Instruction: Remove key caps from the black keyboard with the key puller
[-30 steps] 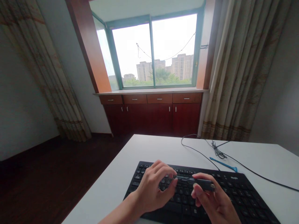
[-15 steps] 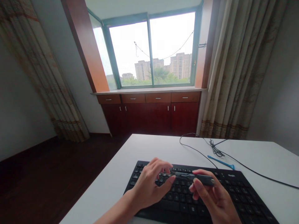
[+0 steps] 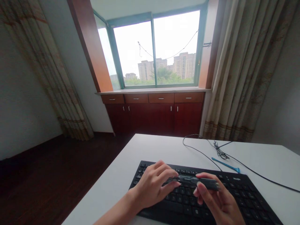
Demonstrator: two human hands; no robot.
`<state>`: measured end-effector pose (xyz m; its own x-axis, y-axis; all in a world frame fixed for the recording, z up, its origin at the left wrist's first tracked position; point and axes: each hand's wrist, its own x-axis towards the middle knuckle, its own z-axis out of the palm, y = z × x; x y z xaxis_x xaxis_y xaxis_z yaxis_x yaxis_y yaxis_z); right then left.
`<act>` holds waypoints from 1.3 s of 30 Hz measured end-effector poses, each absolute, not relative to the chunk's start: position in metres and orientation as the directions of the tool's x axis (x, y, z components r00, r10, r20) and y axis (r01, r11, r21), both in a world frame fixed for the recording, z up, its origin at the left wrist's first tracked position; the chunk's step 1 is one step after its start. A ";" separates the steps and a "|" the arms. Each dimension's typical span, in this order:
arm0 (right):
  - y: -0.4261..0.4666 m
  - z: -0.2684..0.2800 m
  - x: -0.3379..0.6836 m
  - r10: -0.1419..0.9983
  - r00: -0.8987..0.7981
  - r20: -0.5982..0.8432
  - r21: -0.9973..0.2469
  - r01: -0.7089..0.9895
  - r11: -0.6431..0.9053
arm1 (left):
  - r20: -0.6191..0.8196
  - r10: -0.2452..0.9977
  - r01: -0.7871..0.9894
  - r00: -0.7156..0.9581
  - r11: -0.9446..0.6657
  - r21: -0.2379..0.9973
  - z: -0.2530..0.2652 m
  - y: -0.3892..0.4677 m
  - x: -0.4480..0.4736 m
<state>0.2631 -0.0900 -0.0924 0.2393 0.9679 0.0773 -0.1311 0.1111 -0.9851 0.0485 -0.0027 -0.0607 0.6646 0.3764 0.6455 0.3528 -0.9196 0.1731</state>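
Note:
Held level above the keys is a slim tool (image 3: 191,179) with a dark grey handle and a clear, narrower front part. Its handle is pinched between the thumb and fingers of my right hand (image 3: 217,193). My left hand (image 3: 156,184) closes its thumb and forefinger round the clear front end, whose tip is partly hidden by the fingers. Beneath both hands lies a black keyboard (image 3: 173,207), tilted away to the right on the white table.
Behind the keyboard, a blue stick-like tool (image 3: 226,165) with a wider end lies on the white table (image 3: 150,148). A black cable (image 3: 220,151), partly bundled, runs across the table's right side. Beyond stand a red-brown cabinet (image 3: 161,117) and a window.
The left thumb and fingers have moved closer round the tool's clear front end. My right hand keeps its hold on the handle. The whole view has shifted slightly.

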 end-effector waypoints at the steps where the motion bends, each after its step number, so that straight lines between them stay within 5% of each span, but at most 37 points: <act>1: -0.090 -0.092 0.264 0.969 0.237 0.074 -0.987 -0.124 0.106 | 0.640 0.378 0.357 0.669 -0.918 0.169 -0.061 -0.003 0.048; 11: -0.092 -0.090 0.263 0.955 0.271 0.118 -0.979 -0.131 0.158 | 0.631 0.357 0.352 0.689 -0.926 0.140 -0.062 -0.001 0.049; 20: -0.084 -0.103 0.281 0.983 0.106 0.150 -0.986 -0.053 0.157 | 0.632 0.363 0.380 0.685 -0.918 0.115 -0.058 -0.004 0.051; 27: -0.099 -0.092 0.267 0.963 0.203 0.177 -0.983 -0.006 0.182 | 0.563 0.330 0.380 0.758 -0.924 0.029 -0.051 0.011 0.030; 31: -0.097 -0.096 0.271 0.898 0.210 0.387 -0.917 0.187 0.352 | 0.370 0.522 0.574 0.769 -0.818 -0.039 -0.040 0.030 0.002; 35: -0.094 -0.104 0.273 0.775 0.042 0.630 -0.735 0.355 0.578 | 0.219 0.857 0.884 0.467 -0.456 -0.101 -0.039 0.042 -0.013; 39: -0.098 -0.112 0.267 0.707 -0.139 0.693 -0.629 0.364 0.687 | 0.203 0.934 0.955 0.294 -0.277 -0.108 -0.045 0.047 -0.017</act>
